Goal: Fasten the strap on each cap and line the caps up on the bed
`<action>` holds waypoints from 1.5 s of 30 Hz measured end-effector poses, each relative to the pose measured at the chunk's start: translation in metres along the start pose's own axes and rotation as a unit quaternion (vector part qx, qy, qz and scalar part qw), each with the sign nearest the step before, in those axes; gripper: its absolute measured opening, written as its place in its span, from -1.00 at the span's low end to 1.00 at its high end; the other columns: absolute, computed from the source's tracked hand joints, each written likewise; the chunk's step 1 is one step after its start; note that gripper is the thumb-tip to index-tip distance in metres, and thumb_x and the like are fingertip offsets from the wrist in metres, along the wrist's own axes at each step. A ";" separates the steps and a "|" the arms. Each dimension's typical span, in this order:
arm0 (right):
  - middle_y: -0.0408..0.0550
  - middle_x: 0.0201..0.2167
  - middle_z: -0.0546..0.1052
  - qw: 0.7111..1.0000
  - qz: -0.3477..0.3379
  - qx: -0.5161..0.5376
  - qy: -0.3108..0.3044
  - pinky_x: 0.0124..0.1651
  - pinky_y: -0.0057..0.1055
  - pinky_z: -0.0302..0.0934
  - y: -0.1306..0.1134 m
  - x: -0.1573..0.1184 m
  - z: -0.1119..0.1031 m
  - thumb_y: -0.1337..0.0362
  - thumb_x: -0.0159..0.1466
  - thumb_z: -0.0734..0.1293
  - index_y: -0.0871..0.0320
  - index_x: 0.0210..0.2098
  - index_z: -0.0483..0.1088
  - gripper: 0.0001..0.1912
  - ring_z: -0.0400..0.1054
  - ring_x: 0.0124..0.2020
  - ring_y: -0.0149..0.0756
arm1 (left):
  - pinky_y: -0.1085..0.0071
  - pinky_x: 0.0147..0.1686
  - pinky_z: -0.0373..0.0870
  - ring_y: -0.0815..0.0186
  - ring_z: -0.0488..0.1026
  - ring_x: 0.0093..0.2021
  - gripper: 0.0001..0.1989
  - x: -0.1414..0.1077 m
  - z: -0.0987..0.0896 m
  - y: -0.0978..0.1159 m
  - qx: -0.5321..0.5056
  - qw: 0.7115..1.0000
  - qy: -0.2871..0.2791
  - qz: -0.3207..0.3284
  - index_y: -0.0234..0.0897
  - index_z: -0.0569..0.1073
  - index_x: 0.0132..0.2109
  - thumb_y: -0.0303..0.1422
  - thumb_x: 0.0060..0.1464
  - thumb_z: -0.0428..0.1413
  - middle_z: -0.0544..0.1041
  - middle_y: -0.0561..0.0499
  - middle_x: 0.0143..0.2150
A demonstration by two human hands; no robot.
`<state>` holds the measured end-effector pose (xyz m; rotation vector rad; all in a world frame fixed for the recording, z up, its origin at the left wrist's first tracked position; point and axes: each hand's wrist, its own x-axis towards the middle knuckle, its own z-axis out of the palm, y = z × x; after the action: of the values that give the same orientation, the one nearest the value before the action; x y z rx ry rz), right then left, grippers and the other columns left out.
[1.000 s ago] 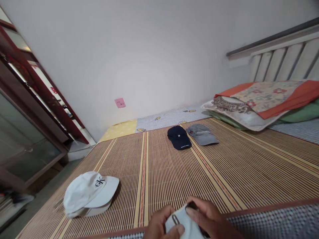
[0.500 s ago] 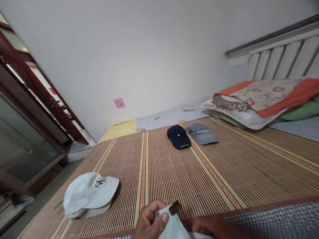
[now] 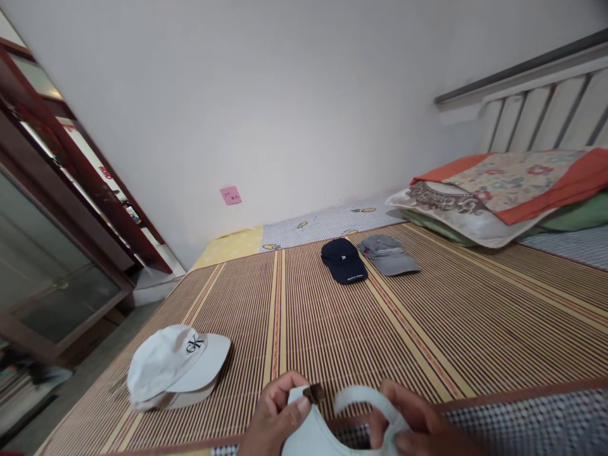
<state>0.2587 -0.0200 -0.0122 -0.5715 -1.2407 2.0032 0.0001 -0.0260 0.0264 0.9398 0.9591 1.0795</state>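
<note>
At the bottom centre a pale white cap [image 3: 316, 434] is partly cut off by the frame edge. My left hand [image 3: 278, 411] pinches its back edge beside a small dark metal buckle [image 3: 314, 393]. On the other side of the cap's opening, my right hand [image 3: 413, 418] has its fingers closed round the base of the curved strap [image 3: 363, 396], whose free end arches towards the buckle without touching it. To the left lies a white cap with dark letters [image 3: 166, 364]. Farther back, a navy cap [image 3: 342, 261] sits beside a grey cap [image 3: 387, 254].
A striped woven mat [image 3: 308, 323] covers the bed. Folded bedding with an orange-edged floral cover [image 3: 517, 180] is at the back right, near a white headboard [image 3: 546, 114]. A glass-panelled door [image 3: 61, 285] stands at the left.
My right hand has come up into clearer view, holding the strap, which now shows as a raised curve. My left hand and the buckle have shifted slightly left.
</note>
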 end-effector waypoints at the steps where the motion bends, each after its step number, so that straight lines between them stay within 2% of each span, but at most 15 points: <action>1: -0.20 -0.48 0.42 1.000 -0.020 0.018 0.015 -0.42 -0.49 -0.01 -0.001 0.002 -0.002 -0.14 0.15 0.49 0.13 -0.25 0.38 -0.51 0.19 -0.53 -0.46 | 0.59 -0.55 0.10 0.53 0.19 -0.58 -0.58 0.000 -0.001 -0.001 0.000 1.000 0.006 -0.004 -0.32 0.50 -0.32 -0.08 -0.09 0.44 0.34 0.15 -0.55; 4: -0.19 -0.52 0.45 0.995 -0.072 0.049 0.056 -0.29 -0.39 0.18 -0.008 0.008 0.000 -0.11 0.14 0.53 0.13 -0.19 0.41 -0.51 0.38 -0.41 -0.31 | 0.58 -0.58 0.07 0.54 0.12 -0.62 -0.52 0.000 0.000 -0.003 0.004 1.000 0.013 -0.012 -0.32 0.50 -0.37 -0.01 -0.18 0.45 0.28 0.18 -0.61; 7: -0.23 -0.61 0.41 0.990 -0.103 0.048 0.081 -0.28 -0.31 0.23 -0.021 0.008 0.005 -0.12 0.16 0.51 0.15 -0.09 0.44 -0.46 0.37 -0.48 -0.29 | 0.56 -0.59 0.08 0.52 0.11 -0.64 -0.50 0.002 0.011 -0.003 -0.013 0.999 0.024 -0.019 -0.31 0.50 -0.41 0.01 -0.22 0.46 0.29 0.18 -0.63; 11: -0.27 -0.61 0.38 0.979 -0.116 0.075 0.152 -0.44 -0.40 0.16 -0.044 0.002 -0.003 -0.09 0.19 0.52 0.11 0.01 0.44 -0.46 0.27 -0.59 -0.40 | 0.54 -0.57 0.09 0.50 0.15 -0.61 -0.53 0.000 0.027 -0.001 -0.053 0.997 0.029 -0.044 -0.30 0.49 -0.42 -0.02 -0.20 0.46 0.33 0.15 -0.60; 15: -0.32 -0.63 0.30 0.976 -0.171 0.082 0.104 -0.67 -0.48 -0.07 -0.058 -0.003 -0.012 -0.13 0.13 0.54 0.03 -0.05 0.48 -0.47 0.02 -0.76 -0.53 | 0.53 -0.54 0.04 0.48 0.15 -0.59 -0.50 -0.001 0.031 0.001 -0.013 0.998 0.021 -0.049 -0.31 0.49 -0.39 0.03 -0.17 0.43 0.35 0.13 -0.58; 18: -0.33 -0.67 0.24 0.970 -0.145 0.045 0.192 -0.61 -0.50 -0.16 -0.057 -0.006 0.003 -0.18 0.25 0.44 0.06 -0.16 0.49 -0.55 -0.12 -0.70 -0.55 | 0.51 -0.51 0.06 0.47 0.14 -0.57 -0.45 0.000 0.028 -0.001 0.031 0.997 0.005 -0.066 -0.31 0.48 -0.42 0.12 -0.16 0.39 0.35 0.11 -0.57; 20: -0.30 -0.68 0.23 0.969 -0.110 -0.014 0.222 -0.54 -0.46 -0.15 -0.050 -0.006 0.016 -0.27 0.31 0.31 0.12 -0.22 0.48 -0.46 -0.08 -0.65 -0.49 | 0.49 -0.50 0.08 0.46 0.13 -0.58 -0.46 0.000 0.029 -0.004 0.028 0.995 -0.009 -0.092 -0.29 0.49 -0.43 0.12 -0.15 0.38 0.35 0.11 -0.56; 24: -0.23 -0.67 0.32 0.969 -0.080 -0.131 0.195 -0.47 -0.40 -0.04 -0.032 -0.002 0.023 -0.28 0.39 0.14 0.14 -0.24 0.44 -0.39 0.06 -0.61 -0.40 | 0.50 -0.50 0.07 0.47 0.09 -0.58 -0.48 0.000 0.039 -0.004 0.011 0.995 -0.019 -0.102 -0.29 0.48 -0.42 0.09 -0.13 0.38 0.33 0.12 -0.55; 27: -0.16 -0.57 0.42 0.967 -0.059 -0.188 0.160 -0.38 -0.34 0.13 -0.028 0.000 0.013 -0.27 0.41 0.09 0.14 -0.19 0.47 -0.37 0.25 -0.53 -0.30 | 0.51 -0.53 -0.01 0.49 0.02 -0.60 -0.50 0.000 0.045 -0.002 -0.021 0.996 -0.035 -0.077 -0.27 0.43 -0.41 0.05 -0.13 0.39 0.26 0.17 -0.58; 29: -0.10 -0.48 0.47 0.962 -0.075 -0.233 0.123 -0.27 -0.30 0.20 -0.030 0.000 0.006 -0.25 0.41 0.09 0.14 -0.25 0.50 -0.36 0.34 -0.42 -0.24 | 0.52 -0.51 0.00 0.49 0.05 -0.59 -0.51 0.000 0.047 -0.002 -0.045 0.997 -0.030 -0.057 -0.26 0.43 -0.38 0.02 -0.16 0.42 0.26 0.18 -0.57; 33: -0.11 -0.48 0.45 0.964 -0.071 -0.253 0.042 -0.28 -0.33 0.18 -0.033 -0.001 -0.001 -0.19 0.39 0.20 0.17 -0.32 0.44 -0.46 0.33 -0.41 -0.28 | 0.49 -0.49 0.10 0.46 0.20 -0.57 -0.44 -0.002 0.041 -0.012 -0.061 0.995 0.032 -0.066 -0.30 0.53 -0.25 0.03 -0.25 0.46 0.36 0.14 -0.52; 36: -0.15 -0.52 0.43 0.977 -0.045 -0.205 0.031 -0.31 -0.36 0.19 -0.032 -0.002 0.004 -0.16 0.34 0.30 0.16 -0.28 0.41 -0.53 0.31 -0.45 -0.31 | 0.47 -0.47 0.18 0.42 0.29 -0.55 -0.31 0.000 0.035 -0.024 -0.047 0.993 0.080 -0.072 -0.32 0.57 -0.11 0.06 -0.32 0.47 0.46 0.09 -0.49; 39: -0.21 -0.55 0.38 0.984 -0.050 -0.167 0.045 -0.35 -0.41 0.16 -0.035 0.000 0.016 -0.15 0.32 0.33 0.15 -0.29 0.39 -0.55 0.26 -0.50 -0.38 | 0.49 -0.55 0.07 0.47 0.16 -0.63 -0.45 0.007 0.031 -0.029 -0.040 0.997 0.043 -0.060 -0.29 0.53 -0.33 0.05 -0.30 0.46 0.37 0.13 -0.59; 41: -0.24 -0.56 0.36 0.985 -0.058 -0.154 0.057 -0.39 -0.44 0.14 -0.039 0.003 0.023 -0.15 0.34 0.32 0.15 -0.30 0.38 -0.55 0.23 -0.54 -0.43 | 0.49 -0.59 -0.04 0.50 0.05 -0.65 -0.47 0.011 0.032 -0.027 -0.028 0.998 0.007 -0.050 -0.28 0.46 -0.45 0.08 -0.27 0.43 0.28 0.16 -0.63; 45: -0.21 -0.51 0.39 0.985 -0.068 -0.138 0.077 -0.46 -0.47 0.10 -0.045 0.010 0.033 -0.19 0.35 0.30 0.16 -0.26 0.36 -0.50 0.21 -0.58 -0.48 | 0.49 -0.56 -0.08 0.48 0.03 -0.61 -0.48 0.009 0.034 -0.014 0.003 0.998 -0.038 -0.044 -0.27 0.48 -0.38 0.11 -0.14 0.37 0.27 0.16 -0.59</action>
<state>0.2449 -0.0191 0.0424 -0.7387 -1.4306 1.6550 0.0375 -0.0248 0.0221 0.9294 0.9329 0.9601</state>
